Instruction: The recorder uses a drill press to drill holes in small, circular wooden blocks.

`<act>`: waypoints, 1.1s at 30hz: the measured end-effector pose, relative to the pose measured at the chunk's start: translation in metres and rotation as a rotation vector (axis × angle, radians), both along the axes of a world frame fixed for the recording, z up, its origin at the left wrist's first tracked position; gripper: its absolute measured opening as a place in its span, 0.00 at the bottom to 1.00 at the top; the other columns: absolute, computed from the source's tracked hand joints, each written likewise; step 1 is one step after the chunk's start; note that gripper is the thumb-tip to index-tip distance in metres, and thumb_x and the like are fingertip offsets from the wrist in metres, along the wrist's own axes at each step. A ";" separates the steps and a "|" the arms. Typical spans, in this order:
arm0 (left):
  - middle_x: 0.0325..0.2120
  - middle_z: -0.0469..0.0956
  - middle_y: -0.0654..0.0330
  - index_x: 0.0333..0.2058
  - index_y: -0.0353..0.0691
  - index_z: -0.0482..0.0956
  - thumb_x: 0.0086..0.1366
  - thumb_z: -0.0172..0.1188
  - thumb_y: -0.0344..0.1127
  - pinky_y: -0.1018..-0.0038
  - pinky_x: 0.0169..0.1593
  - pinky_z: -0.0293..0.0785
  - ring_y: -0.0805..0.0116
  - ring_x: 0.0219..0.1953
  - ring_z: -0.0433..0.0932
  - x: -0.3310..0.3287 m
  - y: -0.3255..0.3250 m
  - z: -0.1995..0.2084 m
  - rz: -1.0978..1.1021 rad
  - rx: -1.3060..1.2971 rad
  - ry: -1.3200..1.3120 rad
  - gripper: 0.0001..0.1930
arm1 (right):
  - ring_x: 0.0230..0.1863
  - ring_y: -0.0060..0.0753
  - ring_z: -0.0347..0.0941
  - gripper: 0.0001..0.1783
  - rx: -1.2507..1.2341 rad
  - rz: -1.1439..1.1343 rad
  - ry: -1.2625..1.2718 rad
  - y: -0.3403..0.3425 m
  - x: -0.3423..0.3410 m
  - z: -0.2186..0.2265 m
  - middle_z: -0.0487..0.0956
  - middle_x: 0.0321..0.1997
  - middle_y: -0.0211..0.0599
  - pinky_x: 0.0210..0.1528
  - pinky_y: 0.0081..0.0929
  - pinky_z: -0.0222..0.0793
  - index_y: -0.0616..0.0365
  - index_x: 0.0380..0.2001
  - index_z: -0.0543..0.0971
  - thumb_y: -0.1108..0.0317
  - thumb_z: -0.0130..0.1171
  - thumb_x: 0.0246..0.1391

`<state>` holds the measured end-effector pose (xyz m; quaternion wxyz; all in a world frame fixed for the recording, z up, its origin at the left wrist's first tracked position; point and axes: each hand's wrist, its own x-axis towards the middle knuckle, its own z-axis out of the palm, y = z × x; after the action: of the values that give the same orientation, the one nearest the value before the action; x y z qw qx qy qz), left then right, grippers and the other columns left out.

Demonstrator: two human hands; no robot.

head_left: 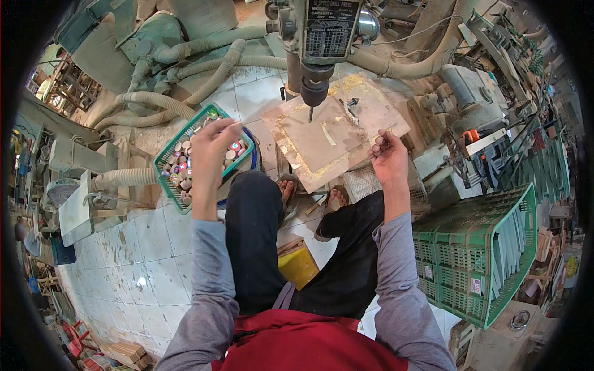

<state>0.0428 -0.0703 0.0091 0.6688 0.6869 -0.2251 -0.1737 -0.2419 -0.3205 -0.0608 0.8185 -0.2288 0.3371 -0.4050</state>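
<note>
My left hand point(213, 148) is over a green plastic basket point(162, 162), its fingers drawn together and pointing right. Whatever it may pinch is too small to make out. Inside the basket lie many small round wooden pieces point(184, 168), some with coloured faces. My right hand point(390, 157) hovers at the right edge of a flat wooden board point(296, 151), fingers curled in; I cannot see clearly what they hold. Above the board hangs the drill press point(315, 83), its bit point(310, 114) pointing down. A thin pale strip point(328, 134) lies on the dusty board.
A large green crate point(458, 247) holding grey slats stands at my right. Ribbed hoses point(210, 83) run behind the basket. On the left is a bench machine with a pale plate point(75, 210). A yellow piece point(298, 267) lies between my legs on the tiled floor.
</note>
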 end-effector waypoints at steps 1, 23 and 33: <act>0.33 0.83 0.57 0.39 0.29 0.83 0.58 0.64 0.33 0.78 0.40 0.74 0.72 0.34 0.80 -0.007 -0.012 0.001 -0.084 0.009 0.003 0.14 | 0.24 0.25 0.69 0.10 -0.014 0.012 -0.008 0.001 0.001 0.000 0.76 0.25 0.28 0.32 0.26 0.67 0.59 0.37 0.78 0.64 0.54 0.61; 0.45 0.82 0.57 0.62 0.36 0.64 0.53 0.64 0.32 0.61 0.55 0.70 0.52 0.54 0.72 -0.042 -0.099 -0.090 -0.332 0.379 -0.514 0.36 | 0.24 0.25 0.70 0.10 -0.017 -0.063 0.001 -0.001 -0.025 0.001 0.76 0.24 0.27 0.32 0.27 0.68 0.56 0.36 0.79 0.62 0.55 0.60; 0.46 0.73 0.54 0.49 0.47 0.80 0.51 0.68 0.37 0.61 0.53 0.72 0.51 0.53 0.71 -0.043 -0.103 -0.095 -0.318 0.464 -0.611 0.23 | 0.24 0.25 0.69 0.10 -0.015 -0.052 -0.037 0.004 -0.033 0.000 0.76 0.24 0.27 0.33 0.27 0.66 0.57 0.36 0.79 0.62 0.55 0.60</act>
<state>-0.0004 -0.1729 -0.0860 0.3632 0.7961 -0.4716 -0.1091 -0.2750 -0.3166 -0.0607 0.8120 -0.2188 0.3248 -0.4327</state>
